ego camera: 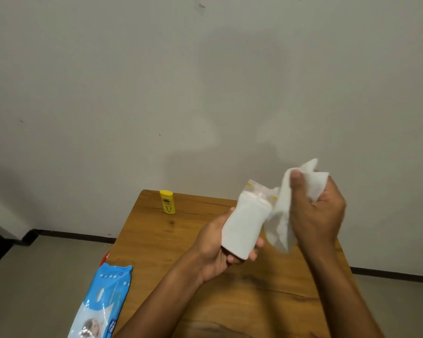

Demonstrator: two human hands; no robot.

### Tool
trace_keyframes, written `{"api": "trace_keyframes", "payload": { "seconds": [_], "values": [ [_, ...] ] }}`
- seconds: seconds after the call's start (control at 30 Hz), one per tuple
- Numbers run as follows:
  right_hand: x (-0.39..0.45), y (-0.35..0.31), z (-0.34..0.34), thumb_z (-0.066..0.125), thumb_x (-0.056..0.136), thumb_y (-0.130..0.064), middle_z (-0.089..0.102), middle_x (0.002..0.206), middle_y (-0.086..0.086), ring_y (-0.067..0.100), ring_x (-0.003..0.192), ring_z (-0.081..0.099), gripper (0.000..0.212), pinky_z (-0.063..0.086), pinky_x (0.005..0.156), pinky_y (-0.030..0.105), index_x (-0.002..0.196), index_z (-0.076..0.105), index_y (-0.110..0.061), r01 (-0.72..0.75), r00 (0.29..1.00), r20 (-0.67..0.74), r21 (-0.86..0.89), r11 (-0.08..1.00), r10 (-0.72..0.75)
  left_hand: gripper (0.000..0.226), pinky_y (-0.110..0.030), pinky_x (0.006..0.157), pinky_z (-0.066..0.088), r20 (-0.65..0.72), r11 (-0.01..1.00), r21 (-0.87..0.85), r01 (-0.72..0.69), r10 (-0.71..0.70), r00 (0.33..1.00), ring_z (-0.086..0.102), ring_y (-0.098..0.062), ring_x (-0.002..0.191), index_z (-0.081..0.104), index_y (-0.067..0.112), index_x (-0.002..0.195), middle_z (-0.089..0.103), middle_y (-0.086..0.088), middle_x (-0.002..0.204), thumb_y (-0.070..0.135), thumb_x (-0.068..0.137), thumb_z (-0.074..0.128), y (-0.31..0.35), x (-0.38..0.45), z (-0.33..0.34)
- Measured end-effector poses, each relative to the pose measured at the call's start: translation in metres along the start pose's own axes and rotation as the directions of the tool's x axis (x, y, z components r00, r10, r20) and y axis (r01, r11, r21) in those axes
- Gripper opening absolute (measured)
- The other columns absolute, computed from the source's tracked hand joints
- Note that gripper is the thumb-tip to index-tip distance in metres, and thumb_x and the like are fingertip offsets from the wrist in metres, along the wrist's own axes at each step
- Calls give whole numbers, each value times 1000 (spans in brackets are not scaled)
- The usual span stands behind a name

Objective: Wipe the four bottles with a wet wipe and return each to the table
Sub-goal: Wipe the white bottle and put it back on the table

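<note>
My left hand [214,250] grips the lower part of a white bottle [247,223] and holds it tilted above the wooden table [156,252]. Its clear cap end points up and away from me. My right hand [315,211] holds a crumpled white wet wipe [282,215] just to the right of the bottle, and the wipe touches the bottle's upper side. A small yellow bottle [167,202] stands upright at the table's far left corner. No other bottles are in view.
A blue and white pack of wet wipes [103,303] lies on the table's left edge, partly overhanging it. A red object [106,257] peeks out behind the pack. A plain wall stands right behind the table, with grey floor on both sides.
</note>
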State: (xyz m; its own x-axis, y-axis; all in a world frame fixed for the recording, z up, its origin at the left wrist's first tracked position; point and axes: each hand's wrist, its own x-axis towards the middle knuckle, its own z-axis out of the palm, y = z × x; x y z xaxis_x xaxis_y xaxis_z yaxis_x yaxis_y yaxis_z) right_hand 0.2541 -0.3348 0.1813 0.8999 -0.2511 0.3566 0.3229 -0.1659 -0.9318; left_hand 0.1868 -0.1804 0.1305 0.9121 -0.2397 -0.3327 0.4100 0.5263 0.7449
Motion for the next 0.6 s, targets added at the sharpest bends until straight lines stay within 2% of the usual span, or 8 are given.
{"api": "trace_keyframes", "payload": {
  "seconds": [0.07, 0.1, 0.2, 0.3, 0.37, 0.43, 0.5, 0.6],
  "values": [
    [17, 1, -13, 64, 91, -41, 67, 79, -8, -2, 67, 65, 26, 58, 60, 23, 90, 65, -16, -66, 994, -87, 16, 998, 67, 59, -27, 46, 34, -23, 998, -36, -42, 41, 999, 61, -29, 58, 75, 12, 106, 67, -21, 81, 52, 101, 31, 0, -3, -7],
    [21, 1, -18, 61, 93, -41, 68, 83, -8, -3, 69, 66, 25, 58, 59, 20, 94, 66, -16, -84, 994, -72, 31, 996, 86, 60, -31, 53, 34, -49, 995, -61, -73, 70, 996, 61, -29, 61, 76, 12, 106, 67, -20, 83, 55, 100, 33, -1, -3, -10],
    [5, -2, -12, 56, 97, -35, 70, 82, -3, -3, 66, 65, 23, 51, 51, 14, 98, 67, -15, -82, 995, 58, 46, 996, 79, 64, -33, 58, 35, -177, 986, -82, -143, 127, 976, 61, -24, 66, 67, 10, 119, 66, -14, 86, 60, 96, 36, -3, 4, -17],
    [-35, 7, 19, 55, 99, -22, 74, 92, -2, 3, 82, 71, 14, 57, 64, 20, 106, 67, -20, -153, 953, 278, 89, 984, 123, 58, -32, 60, 40, -243, 983, -49, -178, 161, 956, 64, -21, 67, 68, 15, 113, 69, -10, 88, 59, 98, 34, -3, 14, -3],
    [-59, 15, 35, 60, 96, -15, 73, 103, -4, 6, 92, 70, 24, 59, 73, 27, 120, 63, -19, -163, 922, 361, 43, 986, 137, 54, -36, 75, 52, -288, 979, -70, -191, 163, 943, 73, -24, 85, 69, 16, 115, 75, -11, 101, 53, 102, 32, -5, 21, 4],
    [-75, 21, 42, 63, 92, -16, 71, 109, -6, 4, 96, 68, 37, 57, 74, 28, 129, 58, -19, -102, 916, 387, -34, 994, 107, 54, -40, 92, 55, -336, 977, -77, -201, 165, 927, 70, -28, 106, 67, 12, 123, 73, -14, 116, 50, 103, 34, -7, 24, 2],
    [-87, 21, 41, 63, 90, -10, 68, 114, -6, 2, 102, 65, 47, 56, 78, 25, 135, 56, -20, -41, 898, 435, -55, 998, 61, 57, -40, 91, 54, -363, 968, -106, -226, 174, 916, 68, -29, 105, 66, 7, 124, 71, -17, 114, 52, 102, 38, -5, 23, -6],
    [-94, 19, 32, 64, 83, 5, 69, 120, -8, 2, 110, 63, 50, 54, 86, 18, 125, 66, -21, 5, 864, 503, 6, 1000, -8, 55, -38, 79, 54, -299, 955, -197, -220, 155, 941, 70, -25, 83, 71, 6, 100, 71, -15, 90, 54, 99, 44, -2, 22, -19]
  ]
}}
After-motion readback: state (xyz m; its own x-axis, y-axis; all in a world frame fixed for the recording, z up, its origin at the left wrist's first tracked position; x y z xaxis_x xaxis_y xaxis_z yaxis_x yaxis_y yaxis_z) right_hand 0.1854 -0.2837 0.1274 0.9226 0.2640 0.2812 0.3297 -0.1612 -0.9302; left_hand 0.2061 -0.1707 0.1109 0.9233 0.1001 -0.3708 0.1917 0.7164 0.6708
